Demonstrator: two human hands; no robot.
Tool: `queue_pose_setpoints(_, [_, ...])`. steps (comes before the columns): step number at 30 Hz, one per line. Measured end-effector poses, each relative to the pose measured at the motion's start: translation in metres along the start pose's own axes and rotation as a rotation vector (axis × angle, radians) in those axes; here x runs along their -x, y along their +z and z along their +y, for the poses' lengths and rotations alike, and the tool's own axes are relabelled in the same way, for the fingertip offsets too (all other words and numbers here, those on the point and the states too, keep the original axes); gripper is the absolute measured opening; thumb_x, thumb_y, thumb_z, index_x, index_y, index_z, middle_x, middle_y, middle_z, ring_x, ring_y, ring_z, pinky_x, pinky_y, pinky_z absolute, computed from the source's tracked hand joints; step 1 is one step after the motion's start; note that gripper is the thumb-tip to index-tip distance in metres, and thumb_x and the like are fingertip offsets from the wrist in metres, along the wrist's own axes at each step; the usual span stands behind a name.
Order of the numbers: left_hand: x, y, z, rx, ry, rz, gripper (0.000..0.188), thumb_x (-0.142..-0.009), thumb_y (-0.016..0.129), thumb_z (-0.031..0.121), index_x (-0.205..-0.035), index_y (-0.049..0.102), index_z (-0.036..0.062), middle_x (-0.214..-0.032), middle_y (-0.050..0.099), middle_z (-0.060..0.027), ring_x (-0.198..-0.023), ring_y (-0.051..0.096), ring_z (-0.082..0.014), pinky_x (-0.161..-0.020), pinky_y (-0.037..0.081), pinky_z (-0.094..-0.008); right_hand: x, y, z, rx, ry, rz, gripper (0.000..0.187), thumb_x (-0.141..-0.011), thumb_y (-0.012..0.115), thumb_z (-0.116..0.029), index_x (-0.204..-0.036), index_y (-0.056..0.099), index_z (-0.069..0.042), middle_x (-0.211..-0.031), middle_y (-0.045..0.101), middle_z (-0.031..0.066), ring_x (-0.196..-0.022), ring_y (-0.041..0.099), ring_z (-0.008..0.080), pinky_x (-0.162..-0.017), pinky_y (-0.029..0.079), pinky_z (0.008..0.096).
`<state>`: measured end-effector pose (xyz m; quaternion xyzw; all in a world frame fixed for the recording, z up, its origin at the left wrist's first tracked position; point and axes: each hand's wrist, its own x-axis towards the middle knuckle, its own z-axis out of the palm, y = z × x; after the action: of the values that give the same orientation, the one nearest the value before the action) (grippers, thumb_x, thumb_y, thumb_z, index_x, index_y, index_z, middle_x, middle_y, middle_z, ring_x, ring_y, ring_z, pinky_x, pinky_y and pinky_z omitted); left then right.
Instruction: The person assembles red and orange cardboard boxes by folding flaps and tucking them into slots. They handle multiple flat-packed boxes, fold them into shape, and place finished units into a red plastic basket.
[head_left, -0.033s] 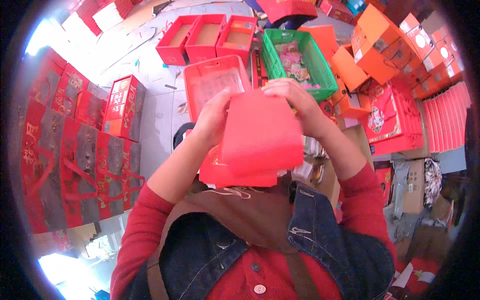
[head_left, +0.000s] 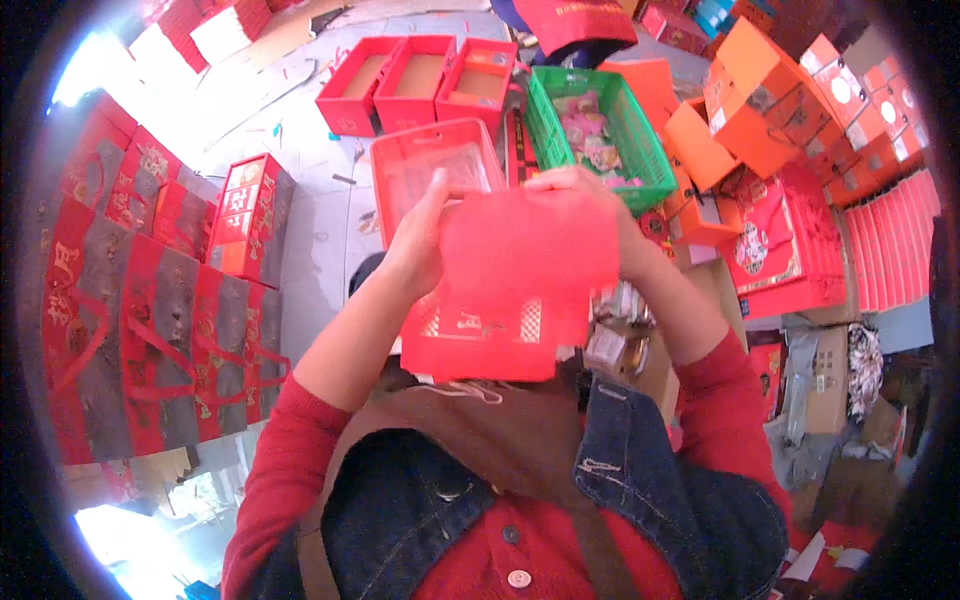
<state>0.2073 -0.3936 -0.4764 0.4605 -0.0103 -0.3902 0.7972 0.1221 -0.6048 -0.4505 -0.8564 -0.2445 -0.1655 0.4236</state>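
Observation:
A plain red rectangular panel is held up in front of my chest, its edges slightly blurred. My left hand grips its left edge, thumb pointing up, while my right hand curls over its upper right corner. Below the panel, toward my body, lies a red printed box or sleeve with gold lattice patterning; whether it is joined to the panel I cannot tell. Just beyond my hands stands a red plastic crate with clear wrapping inside. Right of it is a green crate holding small pink packets.
Red open boxes line up at the far side. Red-and-grey gift bags with handles stand on the left, near a red divided box. Orange boxes pile up on the right, above red printed boxes. Another person's dark clothing shows at the top.
The red panel has tipped up and shifted slightly right, uncovering more of the gold-patterned red piece below it. Both hands still hold it.

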Motion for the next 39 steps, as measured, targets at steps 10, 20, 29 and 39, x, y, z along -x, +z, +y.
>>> queue_pose_setpoints(10, [-0.021,-0.046,0.024,-0.073,0.114,-0.007,0.039,-0.087,0.062,0.022,-0.116,0.051,-0.0008,-0.103,0.061,-0.0108,-0.09,0.063,-0.0207,-0.069,0.055,-0.0378,-0.032,0.075,0.032,-0.82,0.823,0.208,0.047,-0.083,0.066,-0.026,-0.12,0.049,-0.002,-0.107,0.061,0.0095,-0.093,0.061,0.0204,-0.081,0.05,0.0346])
queue_pose_setpoints(20, [-0.212,-0.215,-0.01,-0.268,-0.092,0.516,0.024,-0.082,0.064,0.015,-0.102,0.06,0.0035,-0.092,0.064,-0.0133,-0.078,0.065,-0.0255,-0.061,0.056,-0.0405,0.008,0.123,0.037,0.428,0.361,-0.317,0.058,-0.075,0.064,-0.05,-0.102,0.057,0.002,-0.086,0.06,0.0144,-0.081,0.058,0.0294,-0.071,0.042,0.0396])
queue_pose_setpoints(29, [-0.333,-0.281,-0.098,-0.586,-0.38,0.71,0.048,-0.079,0.066,0.036,-0.105,0.057,-0.0036,-0.096,0.063,-0.0163,-0.085,0.064,-0.0281,-0.064,0.055,-0.0386,-0.002,0.113,0.054,0.47,0.462,-0.318,0.056,-0.074,0.067,-0.047,-0.1,0.059,0.002,-0.074,0.054,0.0061,-0.065,0.053,0.0206,-0.062,0.039,0.0324])
queue_pose_setpoints(39, [-0.284,-0.187,-0.006,-1.206,0.005,-0.284,0.045,-0.092,0.052,0.036,-0.117,0.057,-0.0009,-0.106,0.063,-0.0119,-0.102,0.057,-0.0188,-0.089,0.045,-0.0322,-0.005,0.117,0.058,0.406,0.392,-0.224,0.042,-0.078,0.063,-0.041,-0.096,0.057,-0.003,-0.078,0.053,0.0069,-0.072,0.054,0.022,-0.062,0.041,0.0341])
